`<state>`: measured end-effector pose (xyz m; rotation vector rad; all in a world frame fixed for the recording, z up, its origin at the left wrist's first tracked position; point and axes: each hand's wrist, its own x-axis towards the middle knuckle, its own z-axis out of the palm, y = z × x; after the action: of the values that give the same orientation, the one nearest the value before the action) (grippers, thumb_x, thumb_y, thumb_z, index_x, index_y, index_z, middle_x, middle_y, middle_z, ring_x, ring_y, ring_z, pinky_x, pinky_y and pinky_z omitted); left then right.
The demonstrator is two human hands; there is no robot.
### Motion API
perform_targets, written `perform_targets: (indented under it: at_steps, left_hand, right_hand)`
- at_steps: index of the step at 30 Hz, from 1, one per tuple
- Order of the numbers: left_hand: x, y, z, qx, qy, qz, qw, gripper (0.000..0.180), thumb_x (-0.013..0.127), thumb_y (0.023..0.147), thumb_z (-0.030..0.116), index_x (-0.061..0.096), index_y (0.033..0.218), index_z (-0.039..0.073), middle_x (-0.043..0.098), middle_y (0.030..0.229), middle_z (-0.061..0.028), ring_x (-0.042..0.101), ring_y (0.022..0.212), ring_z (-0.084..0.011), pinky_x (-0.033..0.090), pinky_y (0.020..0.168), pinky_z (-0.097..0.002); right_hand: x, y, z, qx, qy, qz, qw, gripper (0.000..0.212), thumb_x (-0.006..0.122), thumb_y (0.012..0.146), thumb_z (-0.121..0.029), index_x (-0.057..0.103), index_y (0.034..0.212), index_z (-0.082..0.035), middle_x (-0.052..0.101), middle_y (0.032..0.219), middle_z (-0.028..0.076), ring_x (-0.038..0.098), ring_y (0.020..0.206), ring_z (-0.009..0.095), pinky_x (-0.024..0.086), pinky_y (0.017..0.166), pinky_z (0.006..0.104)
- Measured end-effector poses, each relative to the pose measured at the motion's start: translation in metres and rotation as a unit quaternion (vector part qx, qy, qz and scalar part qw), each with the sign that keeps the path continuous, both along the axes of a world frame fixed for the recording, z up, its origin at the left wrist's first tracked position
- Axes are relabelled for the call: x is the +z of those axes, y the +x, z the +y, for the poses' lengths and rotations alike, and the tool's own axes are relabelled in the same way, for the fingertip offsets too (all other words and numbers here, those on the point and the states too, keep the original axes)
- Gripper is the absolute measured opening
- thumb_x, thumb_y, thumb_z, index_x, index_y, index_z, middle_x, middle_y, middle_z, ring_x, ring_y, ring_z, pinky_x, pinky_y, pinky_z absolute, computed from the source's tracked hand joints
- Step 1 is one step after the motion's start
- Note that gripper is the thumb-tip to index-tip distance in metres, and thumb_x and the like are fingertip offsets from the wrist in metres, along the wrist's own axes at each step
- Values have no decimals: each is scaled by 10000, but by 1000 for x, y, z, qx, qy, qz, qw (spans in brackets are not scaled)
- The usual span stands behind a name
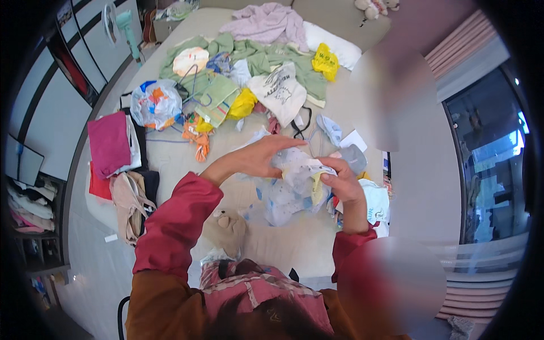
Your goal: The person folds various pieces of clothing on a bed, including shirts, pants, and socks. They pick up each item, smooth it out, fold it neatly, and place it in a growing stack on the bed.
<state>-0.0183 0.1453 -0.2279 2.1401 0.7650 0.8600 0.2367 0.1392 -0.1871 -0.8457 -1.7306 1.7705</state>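
Observation:
A crumpled, see-through plastic bag (283, 201) with small blue marks hangs above the bed in front of me. My right hand (345, 184) pinches its upper part, together with a white and yellow-striped piece (316, 190). On the other side, my left hand (249, 158) reaches over the bag's top with fingers stretched out and thumb well apart. Whether its fingertips touch the plastic is hard to tell. Beneath the bag, towards me, sits a beige plush toy (225, 229) on the bed.
Folded clothes (109, 146) are stacked on the left edge beside a stuffed plastic bag (157, 105). Hangers, yellow bags (242, 104), a printed white cloth bag (279, 90) and a green blanket (309, 71) cover the far part. A white printed item (375, 207) lies right.

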Motion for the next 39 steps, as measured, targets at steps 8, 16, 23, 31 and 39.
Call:
perform_targets:
  at_steps: [8, 16, 23, 31, 39]
  left_hand:
    - [68, -70, 18, -1, -224, -7, 974, 485, 760, 657, 101, 597, 1106, 15, 654, 932, -38, 583, 860, -108, 459, 788, -261]
    - [151, -101, 18, 36, -249, 49, 967, 231, 677, 815, 129, 610, 1011, 26, 611, 859, 18, 529, 779, -38, 425, 675, -207]
    - [168, -117, 27, 179, -35, 147, 972, 135, 644, 788, 97, 642, 890, 8, 604, 760, 7, 517, 688, -72, 431, 652, -257]
    - [192, -130, 34, 413, 221, 151, 871, 137, 652, 738, 89, 632, 858, 27, 639, 754, -109, 606, 708, -204, 461, 679, -303]
    - [200, -141, -5, 304, 9, 43, 952, 137, 665, 738, 63, 635, 870, 44, 615, 781, 11, 533, 704, -55, 417, 641, -206]
  right_hand:
    - [76, 34, 29, 16, 52, 73, 996, 426, 632, 845, -294, 571, 1166, -21, 622, 1007, 45, 571, 921, 99, 451, 795, 243]
    - [101, 41, 35, -59, 179, -168, 968, 291, 669, 770, -62, 631, 1056, -29, 593, 789, -3, 534, 744, 70, 451, 665, 244]
    - [104, 66, 56, -193, 472, -234, 828, 230, 689, 703, -27, 664, 931, -47, 641, 829, 107, 603, 750, 198, 474, 699, 284]
    - [111, 106, 69, -326, 527, -239, 747, 210, 683, 709, -39, 670, 917, -68, 631, 803, 126, 609, 724, 250, 477, 672, 322]
    - [107, 115, -9, -133, 253, -174, 942, 131, 671, 795, -72, 641, 900, 1, 539, 729, -49, 464, 681, 37, 389, 598, 201]
